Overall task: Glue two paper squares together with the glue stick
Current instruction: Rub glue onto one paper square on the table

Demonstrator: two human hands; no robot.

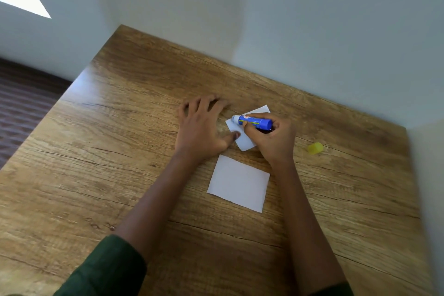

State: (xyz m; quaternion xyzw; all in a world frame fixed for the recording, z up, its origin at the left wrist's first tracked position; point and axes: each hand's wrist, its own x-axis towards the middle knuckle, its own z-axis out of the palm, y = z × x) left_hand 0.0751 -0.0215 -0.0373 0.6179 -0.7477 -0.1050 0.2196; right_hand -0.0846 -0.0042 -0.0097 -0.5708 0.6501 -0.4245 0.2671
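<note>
Glue stick (254, 122) gripped in right hand (271, 142), label unreadable, left hand (200, 132) splayed open.

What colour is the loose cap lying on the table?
Yellow: the cap shows clearly in the head view, right of the hands.

grainy wood table (120, 151), matt paper squares (237, 182)
</note>
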